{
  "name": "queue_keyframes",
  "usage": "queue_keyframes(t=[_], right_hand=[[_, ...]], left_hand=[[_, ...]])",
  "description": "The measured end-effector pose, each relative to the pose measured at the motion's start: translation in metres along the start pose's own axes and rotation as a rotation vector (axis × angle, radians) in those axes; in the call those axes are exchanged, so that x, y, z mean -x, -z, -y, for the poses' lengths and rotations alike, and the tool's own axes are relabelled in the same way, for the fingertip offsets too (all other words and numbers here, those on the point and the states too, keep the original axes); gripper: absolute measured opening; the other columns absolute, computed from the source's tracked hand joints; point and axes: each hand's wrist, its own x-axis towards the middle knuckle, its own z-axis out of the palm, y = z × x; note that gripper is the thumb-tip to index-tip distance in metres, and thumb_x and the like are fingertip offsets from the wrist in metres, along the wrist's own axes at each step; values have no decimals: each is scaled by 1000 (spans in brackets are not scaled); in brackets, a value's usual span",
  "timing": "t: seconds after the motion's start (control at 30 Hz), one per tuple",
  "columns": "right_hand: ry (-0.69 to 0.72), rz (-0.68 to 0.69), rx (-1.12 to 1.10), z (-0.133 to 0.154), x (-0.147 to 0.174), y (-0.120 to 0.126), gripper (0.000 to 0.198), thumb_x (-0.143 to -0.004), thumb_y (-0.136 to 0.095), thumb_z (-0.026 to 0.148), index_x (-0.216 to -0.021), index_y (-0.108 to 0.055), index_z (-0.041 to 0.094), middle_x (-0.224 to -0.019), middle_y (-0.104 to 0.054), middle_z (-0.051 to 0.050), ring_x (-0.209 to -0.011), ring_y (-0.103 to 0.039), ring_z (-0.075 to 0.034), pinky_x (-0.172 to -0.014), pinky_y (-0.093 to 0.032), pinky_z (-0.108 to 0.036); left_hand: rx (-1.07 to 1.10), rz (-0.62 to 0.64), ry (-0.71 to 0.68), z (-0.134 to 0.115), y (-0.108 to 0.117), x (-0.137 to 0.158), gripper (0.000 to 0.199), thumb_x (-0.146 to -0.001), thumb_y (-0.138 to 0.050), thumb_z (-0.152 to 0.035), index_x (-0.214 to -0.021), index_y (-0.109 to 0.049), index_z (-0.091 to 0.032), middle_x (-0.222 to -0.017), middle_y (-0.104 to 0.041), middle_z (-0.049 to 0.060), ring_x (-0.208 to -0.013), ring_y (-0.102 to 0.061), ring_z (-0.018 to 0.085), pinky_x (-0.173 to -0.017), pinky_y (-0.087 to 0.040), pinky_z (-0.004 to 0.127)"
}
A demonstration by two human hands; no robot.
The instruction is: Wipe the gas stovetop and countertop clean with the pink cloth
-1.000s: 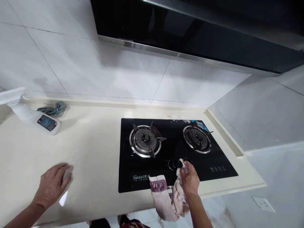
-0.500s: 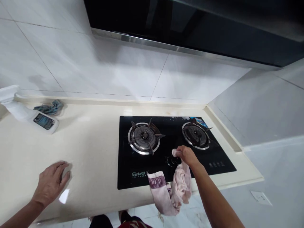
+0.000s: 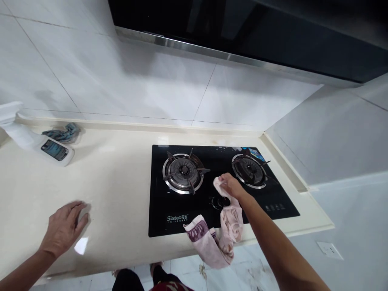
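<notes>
My right hand [image 3: 230,185] grips one end of a pale pink cloth [image 3: 232,220] and presses it on the black glass gas stove [image 3: 209,161], between the two burners. The rest of the cloth trails past the control knobs [image 3: 220,202] and droops over the counter's front edge, showing a purple patterned band. Left of the stove, my left hand [image 3: 64,226] rests on the cream countertop [image 3: 115,194], empty, with its fingers loosely apart. The left burner [image 3: 183,171] and the right burner [image 3: 250,169] each carry metal pan supports.
A white spray bottle [image 3: 33,139] is at the far left. Behind it a blue-grey rag [image 3: 65,133] lies against the backsplash. A black range hood [image 3: 242,32] overhangs the stove. The wall socket [image 3: 330,250] is at the lower right.
My right hand has moved a little away from me and to the left, drawing the cloth farther up between the burners. My left hand stays on the countertop.
</notes>
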Motion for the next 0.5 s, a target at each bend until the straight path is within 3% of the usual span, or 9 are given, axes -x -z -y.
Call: queue_keyframes(t=[0.1, 0.23, 0.37, 0.5], right_hand=[[-139, 11, 59, -34, 6, 24, 5, -78, -60, 21, -82, -63, 18, -91, -66, -7, -90, -64, -19, -81, -45, -26], [-323, 122, 86, -64, 26, 39, 26, -88, -55, 40, -74, -62, 21, -61, -60, -3, -66, -64, -19, -66, -47, -28], [-442, 232, 92, -65, 39, 37, 43, -93, -48, 53, -75, -66, 19, -52, -58, -5, -51, -62, -20, -54, -50, -30], [-402, 210, 145, -46, 23, 34, 53, -93, -47, 59, -77, -70, 14, -59, -64, -11, -56, -68, -24, -58, -52, -32]], left_hand=[[10, 2, -3, 0, 1, 1, 45, -92, -36, -43, -112, -66, -17, -121, -64, 17, -121, -59, 34, -95, -47, 55], [5, 18, 12, 2, 1, 1, 46, -92, -39, -45, -112, -67, -15, -122, -64, 17, -119, -59, 35, -95, -47, 55], [19, 20, 20, 0, 1, 2, 44, -91, -38, -44, -112, -67, -19, -121, -65, 15, -120, -59, 32, -95, -46, 53], [14, 10, 38, 0, 1, 2, 42, -91, -37, -43, -111, -67, -22, -122, -65, 15, -121, -59, 32, -95, -46, 53]])
